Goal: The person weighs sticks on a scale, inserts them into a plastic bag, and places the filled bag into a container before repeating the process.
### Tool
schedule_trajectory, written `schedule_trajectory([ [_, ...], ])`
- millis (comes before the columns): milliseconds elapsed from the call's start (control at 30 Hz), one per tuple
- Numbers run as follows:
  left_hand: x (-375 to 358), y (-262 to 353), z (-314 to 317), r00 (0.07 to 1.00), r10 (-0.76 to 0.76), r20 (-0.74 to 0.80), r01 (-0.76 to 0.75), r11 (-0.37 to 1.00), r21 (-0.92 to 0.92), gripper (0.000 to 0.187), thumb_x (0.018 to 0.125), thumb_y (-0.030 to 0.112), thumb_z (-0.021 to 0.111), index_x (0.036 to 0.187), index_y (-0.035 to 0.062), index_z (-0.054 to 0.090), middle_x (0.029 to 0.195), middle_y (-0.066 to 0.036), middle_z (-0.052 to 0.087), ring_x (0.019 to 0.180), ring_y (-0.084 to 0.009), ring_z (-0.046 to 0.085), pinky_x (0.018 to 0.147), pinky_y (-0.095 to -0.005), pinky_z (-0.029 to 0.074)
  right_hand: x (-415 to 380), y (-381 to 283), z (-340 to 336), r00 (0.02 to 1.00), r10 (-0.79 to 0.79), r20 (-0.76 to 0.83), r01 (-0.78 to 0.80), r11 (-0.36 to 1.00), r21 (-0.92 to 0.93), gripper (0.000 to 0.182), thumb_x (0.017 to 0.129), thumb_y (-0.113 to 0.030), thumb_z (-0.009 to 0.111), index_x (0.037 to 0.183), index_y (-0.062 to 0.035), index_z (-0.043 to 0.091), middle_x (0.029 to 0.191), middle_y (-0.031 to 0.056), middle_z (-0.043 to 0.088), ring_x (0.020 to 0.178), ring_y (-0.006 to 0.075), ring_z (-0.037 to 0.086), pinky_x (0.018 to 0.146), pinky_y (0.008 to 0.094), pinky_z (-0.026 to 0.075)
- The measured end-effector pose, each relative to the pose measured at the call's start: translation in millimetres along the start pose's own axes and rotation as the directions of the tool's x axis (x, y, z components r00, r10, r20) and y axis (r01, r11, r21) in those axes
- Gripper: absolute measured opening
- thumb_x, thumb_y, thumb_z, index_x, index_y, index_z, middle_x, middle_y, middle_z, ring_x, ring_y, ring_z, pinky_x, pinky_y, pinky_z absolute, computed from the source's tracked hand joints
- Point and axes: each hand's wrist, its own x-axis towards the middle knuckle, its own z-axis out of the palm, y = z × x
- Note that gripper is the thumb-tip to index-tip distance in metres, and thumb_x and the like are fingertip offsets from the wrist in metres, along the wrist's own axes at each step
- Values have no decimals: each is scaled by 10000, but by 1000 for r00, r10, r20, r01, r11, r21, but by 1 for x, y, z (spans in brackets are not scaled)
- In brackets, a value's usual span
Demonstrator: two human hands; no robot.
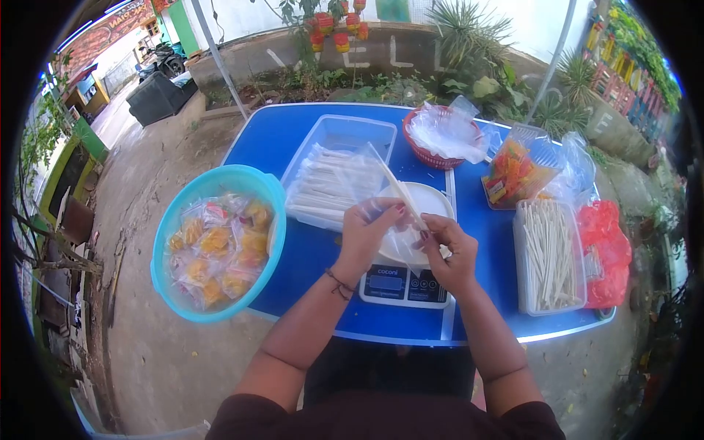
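Both hands are raised over a white kitchen scale (405, 287) with a round pale plate. My left hand (372, 229) is closed on a clear plastic bag (402, 246) that hangs in front of the plate. In the fingers of my right hand (449, 248) is the lower end of a bundle of thin white sticks (397, 185), tilted up to the left, with plastic around it. Behind my left hand, a clear tray (308, 147) holds several wrapped white bundles (328, 180). To the right, another clear container (522, 275) holds many loose white sticks (548, 253).
A turquoise basin (279, 213) with several bagged yellow-orange items stands at the left. On the blue table (293, 264) are a red basket (425, 155) of plastic bags, a clear tub (515, 167) of colourful packets and a red plastic bag (605, 257). Table legs and plants are behind.
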Motion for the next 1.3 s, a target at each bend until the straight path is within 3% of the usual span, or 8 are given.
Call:
schedule_trajectory([
  [100, -2, 3, 5, 1000, 17, -21, -18, 999, -39, 186, 879, 60, 655, 1022, -57, 659, 918, -134, 705, 838, -184, 693, 747, -282, 551, 0, -1, 1, 1000, -18, -11, 19, 999, 38, 278, 864, 99, 553, 1134, 61, 605, 969, 152, 696, 791, 212, 721, 707, 268, 566],
  [500, -4, 8, 4, 1000, -10, 7, 10, 999, -46, 206, 867, 57, 645, 1033, -64, 650, 904, -142, 706, 811, -193, 691, 756, -291, 548, 1, 3, -5, 949, 256, 185, -307, 885, 349, 308, 893, 102, 504, 1194, 72, 564, 1064, 169, 671, 891, 216, 699, 777, 296, 572],
  [700, -4, 7, 2, 1000, -8, 18, 8, 1000, -3, 202, 859, 57, 641, 1018, -67, 654, 906, -148, 707, 818, -202, 696, 742, -282, 542, 1, 7, 7, 1000, 14, 17, -18, 975, 223, 395, 876, 120, 503, 1259, 42, 558, 1109, 172, 670, 984, 223, 681, 804, 305, 560],
  [800, -4, 10, 3, 1000, -2, 8, 1, 999, 39, 208, 859, 72, 649, 1012, -70, 655, 902, -151, 709, 822, -209, 702, 730, -274, 539, 0, -2, -3, 992, -19, 125, 32, 994, -108, 458, 844, 133, 512, 1282, 10, 564, 1168, 198, 644, 1019, 264, 674, 820, 314, 553],
  [900, -7, 16, 6, 999, -32, -15, 32, 999, 28, 216, 862, 87, 654, 1007, -72, 656, 900, -155, 710, 826, -215, 707, 717, -267, 540, 1, 2, 1, 964, -252, 86, 266, 917, -297, 496, 812, 132, 527, 1284, -11, 575, 1191, 219, 624, 1027, 308, 665, 820, 330, 555],
  [1033, -7, 19, 5, 996, -86, -5, 85, 996, -9, 229, 855, 64, 661, 1019, -95, 662, 907, -151, 701, 847, -196, 694, 735, -276, 544, 4, -4, 1, 941, -321, 111, 338, 852, -400, 485, 795, 117, 546, 1263, -4, 590, 1196, 218, 626, 1019, 328, 661, 826, 352, 557],
  [1200, -7, 21, 9, 999, -15, 36, 13, 998, 54, 267, 861, 117, 697, 1011, -101, 661, 902, -149, 701, 828, -183, 687, 715, -269, 543, 6, -1, -1, 927, -356, 119, 370, 814, -448, 448, 790, 110, 562, 1218, -6, 626, 1192, 213, 629, 1017, 328, 662, 831, 347, 556],
  [1300, -5, 17, 7, 1000, -8, 12, 6, 993, 120, 290, 863, 148, 715, 1010, -97, 664, 889, -137, 701, 793, -167, 676, 701, -259, 540, 6, 3, -2, 952, -296, 76, 303, 885, -354, 416, 790, 71, 604, 1188, -39, 656, 1158, 208, 648, 972, 299, 687, 772, 317, 565],
])
